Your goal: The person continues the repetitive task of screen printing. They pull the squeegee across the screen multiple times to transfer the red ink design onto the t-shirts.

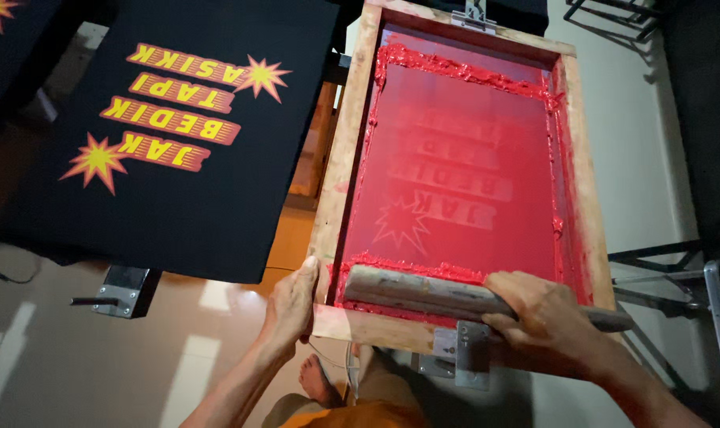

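Note:
A wooden printing screen frame [338,158] holds a mesh coated in red ink [455,166], with a faint mirrored design showing through. My left hand [294,299] grips the frame's near left corner. My right hand [538,311] is closed over a long wooden squeegee [423,292] lying across the near end of the mesh, beside a thick ridge of red ink. A metal clamp [459,349] sits under the frame's near edge.
To the left, a black shirt [201,198] with a yellow and red printed design lies stretched on a platen, a metal bracket [122,292] below it. Another black platen corner [3,32] is at far left. Metal rack bars [677,277] stand on the right. My bare foot [320,382] rests on the tiled floor.

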